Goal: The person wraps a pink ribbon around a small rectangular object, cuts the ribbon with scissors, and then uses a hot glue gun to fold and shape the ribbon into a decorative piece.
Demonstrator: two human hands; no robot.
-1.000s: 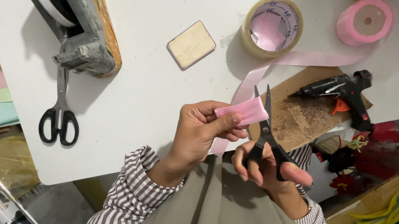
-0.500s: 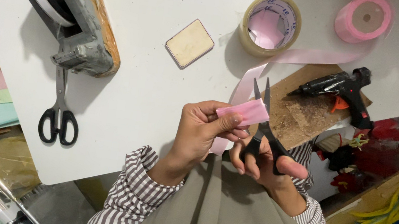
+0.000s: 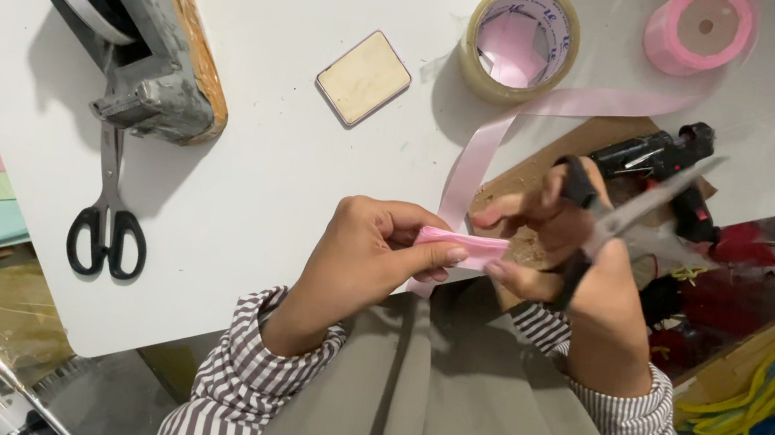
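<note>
Lap: a grey-green cloth (image 3: 442, 407) is seen nearest, between two striped sleeves (image 3: 231, 398).
Left hand: the left hand (image 3: 372, 256) is closed on the folded pink ribbon (image 3: 459, 248); the fold is pinched tight between thumb and fingers.
Folded pink ribbon: it is held just off the near table edge, over the lap. Its long side is laid left to right, and its free end is pointed right, toward the other hand.
Right hand: the right hand (image 3: 566, 243) is wrapped around the black handles of the scissors (image 3: 625, 216). One fingertip is touching the ribbon's right end.
Scissors: the blades are pointed up and to the right, away from the ribbon. They are blurred, so it cannot be told if they are open or shut.
Ribbon tail: a long pink strip (image 3: 522, 125) is run from the hands up the table to a pink ribbon roll (image 3: 702, 29) at the far right.
Table: the white table (image 3: 264, 160) has bare room left of the hands, up to its near edge.
Right side: a black glue gun (image 3: 658, 160) is lying on a brown board (image 3: 535, 173), close behind the right hand.
Left side: a second pair of black scissors (image 3: 111, 209) is laid near the left edge, under a grey tape dispenser (image 3: 122, 19).
Far: a small tan card (image 3: 364, 78) and a clear tape roll (image 3: 521, 39) are set well apart from the hands.
</note>
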